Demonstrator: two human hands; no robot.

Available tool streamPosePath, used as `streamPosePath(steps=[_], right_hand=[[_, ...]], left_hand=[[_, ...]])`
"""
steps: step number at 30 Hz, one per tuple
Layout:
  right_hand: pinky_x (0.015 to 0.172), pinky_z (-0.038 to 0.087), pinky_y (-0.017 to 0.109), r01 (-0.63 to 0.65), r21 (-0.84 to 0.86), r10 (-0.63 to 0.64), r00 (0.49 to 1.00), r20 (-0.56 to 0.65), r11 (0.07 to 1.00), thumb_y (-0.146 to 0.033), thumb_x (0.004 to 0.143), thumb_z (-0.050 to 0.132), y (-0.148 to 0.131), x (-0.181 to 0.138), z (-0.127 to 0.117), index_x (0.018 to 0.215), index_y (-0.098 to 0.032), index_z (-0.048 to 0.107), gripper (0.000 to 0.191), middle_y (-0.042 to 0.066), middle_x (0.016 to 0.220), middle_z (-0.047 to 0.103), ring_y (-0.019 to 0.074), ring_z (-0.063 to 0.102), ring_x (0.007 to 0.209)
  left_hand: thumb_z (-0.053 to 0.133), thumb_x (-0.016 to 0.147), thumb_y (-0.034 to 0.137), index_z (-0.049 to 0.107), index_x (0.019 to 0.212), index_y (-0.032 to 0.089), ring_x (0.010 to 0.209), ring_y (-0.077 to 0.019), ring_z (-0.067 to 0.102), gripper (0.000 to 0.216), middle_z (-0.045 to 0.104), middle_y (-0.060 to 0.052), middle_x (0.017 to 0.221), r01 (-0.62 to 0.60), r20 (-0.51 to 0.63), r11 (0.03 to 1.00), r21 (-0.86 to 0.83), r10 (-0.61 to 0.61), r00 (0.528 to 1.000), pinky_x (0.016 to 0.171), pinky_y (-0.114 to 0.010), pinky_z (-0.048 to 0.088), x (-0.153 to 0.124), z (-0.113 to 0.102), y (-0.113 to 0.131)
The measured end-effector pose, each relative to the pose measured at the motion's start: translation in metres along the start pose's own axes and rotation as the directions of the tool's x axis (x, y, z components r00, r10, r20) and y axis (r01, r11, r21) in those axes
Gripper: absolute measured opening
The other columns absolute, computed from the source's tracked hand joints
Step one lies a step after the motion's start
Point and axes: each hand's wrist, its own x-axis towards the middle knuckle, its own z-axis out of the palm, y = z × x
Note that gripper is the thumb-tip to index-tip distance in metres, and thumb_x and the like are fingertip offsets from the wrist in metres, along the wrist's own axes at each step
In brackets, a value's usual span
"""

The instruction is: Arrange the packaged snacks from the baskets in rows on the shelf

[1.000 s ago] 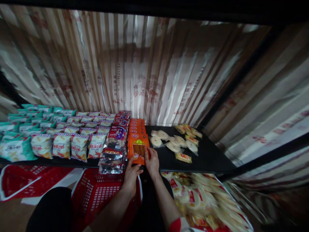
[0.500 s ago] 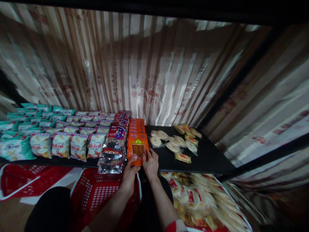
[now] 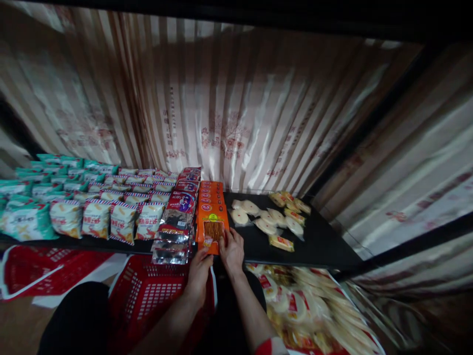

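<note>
Glossy orange plastic packet (image 3: pixel 212 228), matt black shelf (image 3: pixel 325 241)

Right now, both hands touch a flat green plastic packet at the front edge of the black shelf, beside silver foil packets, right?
Not green: in the head view the left hand and right hand touch a flat orange plastic packet at the front edge of the black shelf, beside silver foil packets.

I see one orange packet (image 3: pixel 212 224) lying face up at the front edge of the black shelf (image 3: pixel 318 241). It has a clear window showing brown sticks, with a round yellow label above. It fronts an overlapping row of matching packets (image 3: pixel 210 193)
</note>
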Motion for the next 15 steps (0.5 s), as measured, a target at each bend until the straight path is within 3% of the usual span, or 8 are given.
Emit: streamPosePath(steps=[7,11,15], right_hand=[[0.097,0.040,0.042,0.005,0.012,-0.005,1.000,-0.020,1.000,-0.029,0.084,0.041,0.000,0.000,0.000,0.112,-0.010,0.063,0.040,0.017,0.119,0.055,0.0273,0.045,0.110],[0.097,0.039,0.044,0.008,0.036,-0.006,0.999,-0.046,0.999,-0.030,0.083,0.044,0.001,-0.001,0.001,0.109,-0.013,0.064,0.038,0.016,0.119,0.055,0.0274,0.046,0.110],[0.095,0.041,0.044,0.012,0.071,-0.006,0.996,-0.083,0.997,-0.031,0.083,0.044,0.000,0.000,-0.001,0.108,-0.012,0.064,0.037,0.017,0.121,0.054,0.0277,0.045,0.111]], left_hand=[[0.063,0.061,0.001,0.065,0.088,0.017,0.094,-0.0192,0.062,0.031,0.066,-0.008,0.095,-0.004,0.017,0.997,0.078,0.003,1.000,0.083,-0.028,0.046,-0.011,-0.014,-0.015],[0.068,0.059,0.009,0.067,0.081,0.016,0.089,-0.0210,0.063,0.024,0.066,-0.009,0.094,-0.018,0.065,0.996,0.082,0.012,0.998,0.076,-0.030,0.049,-0.016,-0.022,-0.010],[0.069,0.060,0.012,0.067,0.071,0.014,0.072,-0.0170,0.063,0.012,0.067,-0.008,0.080,0.027,0.149,0.983,0.179,-0.055,0.987,0.067,-0.027,0.047,-0.016,-0.040,-0.007]])
